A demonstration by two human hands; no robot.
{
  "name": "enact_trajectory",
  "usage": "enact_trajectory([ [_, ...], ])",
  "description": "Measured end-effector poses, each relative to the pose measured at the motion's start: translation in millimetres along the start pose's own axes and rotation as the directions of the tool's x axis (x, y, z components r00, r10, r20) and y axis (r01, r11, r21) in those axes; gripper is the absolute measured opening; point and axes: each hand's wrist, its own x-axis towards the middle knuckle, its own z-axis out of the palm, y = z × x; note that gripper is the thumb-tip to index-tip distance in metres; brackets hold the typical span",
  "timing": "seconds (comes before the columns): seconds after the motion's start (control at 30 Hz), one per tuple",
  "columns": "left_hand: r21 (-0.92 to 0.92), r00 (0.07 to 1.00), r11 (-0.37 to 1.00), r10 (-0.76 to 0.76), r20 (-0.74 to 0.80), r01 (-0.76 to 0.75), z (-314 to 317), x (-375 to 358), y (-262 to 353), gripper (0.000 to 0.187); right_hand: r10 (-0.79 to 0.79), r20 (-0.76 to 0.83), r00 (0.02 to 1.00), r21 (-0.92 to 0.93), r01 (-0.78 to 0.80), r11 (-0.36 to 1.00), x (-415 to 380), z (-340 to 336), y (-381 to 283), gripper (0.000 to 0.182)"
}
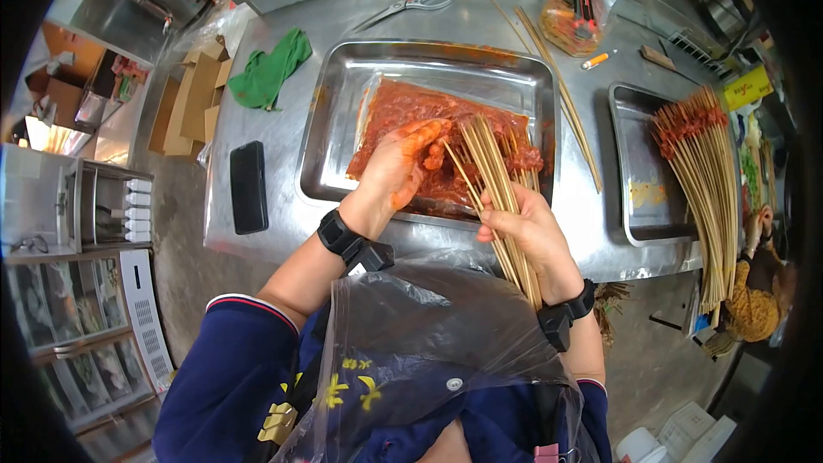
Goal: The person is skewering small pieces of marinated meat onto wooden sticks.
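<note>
A steel tray (313, 150) in front of me holds a mass of red marinated meat (403, 103). Over the meat, my left hand (401, 163) is smeared with red marinade. Its fingers curl round a small piece of marinated meat (434, 154) close to the skewer tips. My right hand (527, 227) is closed round a bundle of bamboo skewers (489, 154), which slants across the tray's near edge. Some red meat shows on skewers at the bundle's right side, partly hidden behind it.
To the right, a second tray (630, 197) bears many meat-loaded skewers (703, 180), their sticks overhanging the table edge. Scissors (411, 4), loose skewers (566, 94), a bagged container (561, 21), a green cloth (270, 69) and a black phone (249, 187) surround the main tray. Another person's hand (759, 221) shows far right.
</note>
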Motion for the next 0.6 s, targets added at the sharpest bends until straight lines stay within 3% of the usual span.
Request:
enact_trajectory([
  [0.1, -0.027, 1.0, 1.0, -0.002, -0.021, 0.001, 0, -1, -3, 0.018, 0.003, -0.007, 1.0, -0.007, -0.003, 1.0, -1, -1, -1, 0.016],
  [0.2, -0.106, 0.996, 0.994, -0.013, 0.088, 0.022, -7, 1, -6, 0.018, -0.004, 0.002, 1.0, -0.002, 0.004, 1.0, 2, -1, 0, 0.017],
  [0.3, -0.122, 0.999, 0.993, -0.003, -0.048, -0.003, 5, -4, -8, 0.018, -0.003, 0.002, 1.0, 0.0, 0.003, 1.0, 1, -5, 2, 0.017],
  [0.6, -0.162, 0.999, 0.987, -0.018, -0.046, 0.01, 1, -6, -14, 0.019, -0.008, 0.029, 1.0, 0.033, 0.007, 0.999, 6, -7, 5, 0.017],
])
